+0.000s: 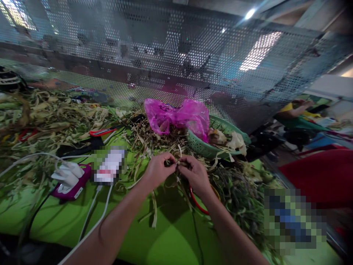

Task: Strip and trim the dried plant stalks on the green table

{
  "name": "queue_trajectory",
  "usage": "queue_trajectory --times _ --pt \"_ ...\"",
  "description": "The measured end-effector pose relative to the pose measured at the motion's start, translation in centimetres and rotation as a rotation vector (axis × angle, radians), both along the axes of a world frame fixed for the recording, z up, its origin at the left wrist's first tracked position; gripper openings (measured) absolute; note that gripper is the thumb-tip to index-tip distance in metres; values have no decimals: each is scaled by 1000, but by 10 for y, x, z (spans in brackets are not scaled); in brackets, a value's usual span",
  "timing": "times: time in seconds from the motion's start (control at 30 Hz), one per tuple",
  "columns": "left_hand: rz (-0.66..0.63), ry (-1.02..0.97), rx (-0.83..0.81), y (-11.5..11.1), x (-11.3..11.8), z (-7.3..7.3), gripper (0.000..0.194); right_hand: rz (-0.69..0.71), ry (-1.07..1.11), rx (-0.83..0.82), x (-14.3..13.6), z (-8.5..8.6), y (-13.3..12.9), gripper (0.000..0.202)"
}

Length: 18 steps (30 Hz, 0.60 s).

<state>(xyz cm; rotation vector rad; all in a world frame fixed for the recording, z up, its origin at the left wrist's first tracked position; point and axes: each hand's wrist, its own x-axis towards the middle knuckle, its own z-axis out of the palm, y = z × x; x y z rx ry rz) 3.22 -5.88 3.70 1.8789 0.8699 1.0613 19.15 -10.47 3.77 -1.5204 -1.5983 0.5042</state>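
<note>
Over the middle of the green table (154,243), my left hand (160,170) and my right hand (195,173) meet fingertip to fingertip. Both are closed in a pinch on a thin, pale dried plant strip (179,149), whose end pokes up above the fingers. Most of it is hidden by my fingertips. A red ring-shaped item (197,202) lies partly beneath my right wrist. Just beyond the hands is a heap of dry brown plant scraps (140,134).
A pink plastic bag (176,115) leans on a green basket (202,147) holding dried husks. Left are a purple power strip (67,191) with white chargers, a blurred phone (109,165), cables and red-handled scissors (103,131). Greenish stalks (239,198) lie right. Behind stands a perforated metal panel (154,55).
</note>
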Motion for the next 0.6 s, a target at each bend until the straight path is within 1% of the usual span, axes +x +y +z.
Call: queue_trajectory --times 0.13,0.23,0.33,0.43,0.5,0.6 --pt "-44 -27 -20 1 0 0 8 -46 -22 58 -3 8 -3 14" --pt "-53 -58 -84 1 1 0 7 -57 -1 107 -5 13 -4 13" --pt "-48 -113 -160 1 1 2 7 -52 48 129 -5 13 -4 12" --pt "-61 -185 -219 0 1 3 6 -75 96 107 -3 10 -3 14" --pt "-83 -228 -268 0 1 3 5 -74 157 55 -2 8 -3 16" --pt "-71 -259 -390 1 0 2 5 -62 245 9 -2 7 -3 16"
